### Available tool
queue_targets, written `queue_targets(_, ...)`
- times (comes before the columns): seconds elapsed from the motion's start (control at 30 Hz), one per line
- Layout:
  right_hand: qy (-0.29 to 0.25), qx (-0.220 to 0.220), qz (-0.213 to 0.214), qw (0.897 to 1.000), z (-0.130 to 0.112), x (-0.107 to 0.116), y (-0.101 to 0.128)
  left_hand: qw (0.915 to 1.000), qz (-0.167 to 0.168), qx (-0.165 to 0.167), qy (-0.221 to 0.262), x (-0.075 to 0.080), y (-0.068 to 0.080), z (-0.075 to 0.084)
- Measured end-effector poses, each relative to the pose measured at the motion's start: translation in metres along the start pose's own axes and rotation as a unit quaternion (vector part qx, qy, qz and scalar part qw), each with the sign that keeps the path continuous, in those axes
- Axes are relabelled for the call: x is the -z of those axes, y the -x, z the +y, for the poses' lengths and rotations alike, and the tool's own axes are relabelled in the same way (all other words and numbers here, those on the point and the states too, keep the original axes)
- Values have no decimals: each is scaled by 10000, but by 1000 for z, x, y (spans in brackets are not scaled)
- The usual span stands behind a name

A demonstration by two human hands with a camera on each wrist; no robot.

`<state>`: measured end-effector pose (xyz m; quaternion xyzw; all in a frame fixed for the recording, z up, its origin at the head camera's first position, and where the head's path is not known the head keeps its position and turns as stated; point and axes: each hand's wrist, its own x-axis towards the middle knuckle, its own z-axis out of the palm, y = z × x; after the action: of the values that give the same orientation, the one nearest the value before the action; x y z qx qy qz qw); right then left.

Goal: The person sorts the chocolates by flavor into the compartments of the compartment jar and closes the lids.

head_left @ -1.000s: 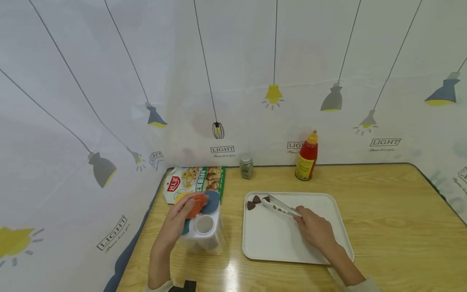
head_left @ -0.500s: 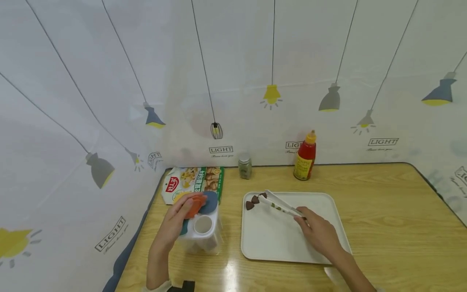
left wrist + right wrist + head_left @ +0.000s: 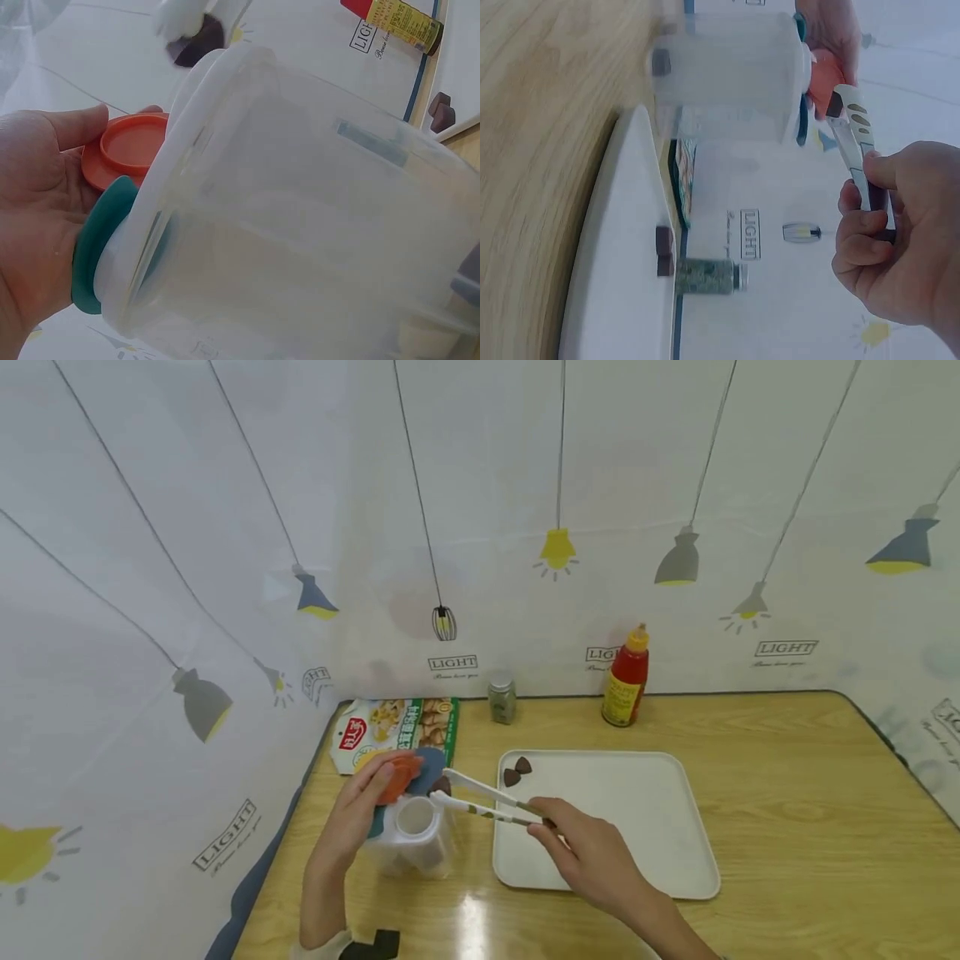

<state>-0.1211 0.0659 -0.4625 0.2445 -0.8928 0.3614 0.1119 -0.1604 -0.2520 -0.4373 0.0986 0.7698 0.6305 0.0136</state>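
Note:
My left hand (image 3: pixel 348 814) holds an orange lid (image 3: pixel 397 779) raised at the top of a clear, multi-compartment container (image 3: pixel 412 856). The lid's ringed underside shows in the left wrist view, beside a teal lid (image 3: pixel 101 247). White tongs (image 3: pixel 480 811) are gripped in my right hand (image 3: pixel 596 856), pinching a dark brown, chocolate-like piece (image 3: pixel 440 785) at their tips. That piece hangs close by the container's uncovered round opening (image 3: pixel 416 816). Two similar brown pieces (image 3: pixel 517 772) lie at the upper left of the white tray (image 3: pixel 600 827). Through the container's wall, a dark piece (image 3: pixel 661 62) shows near its bottom.
Behind the container lies a green and white food packet (image 3: pixel 405 722). A small spice jar (image 3: pixel 502 702) and a red sauce bottle with yellow cap (image 3: pixel 627 677) stand along the back edge of the wooden table (image 3: pixel 780 802), before a lamp-printed cloth.
The tongs have lifted one brown piece off the tray and carried it left to the container. Three pieces there have become two. My left hand stays in place with the orange lid.

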Motion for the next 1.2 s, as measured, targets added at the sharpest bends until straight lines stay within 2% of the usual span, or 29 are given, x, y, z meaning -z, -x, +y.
queue_targets(0.23,326,590,-249,9974,-16,-22,-9,9997,-83,18,224,-2,1,0)
queue_targets(0.33,460,678,-342,9961,-20,-26,-8,9996,-100,114,223,-2,3,-1)
queue_targets(0.57,496,539,-322,9968,-25,-24,-9,9995,-158,-81,260,-2,4,-2)
queue_targets(0.87,9,108,-548,9984,-25,-26,-5,9994,-145,76,316,-1,8,-4)
queue_targets(1.2,-318,123,-431,9985,-19,-21,-11,9996,-125,-110,223,-1,-1,-2)
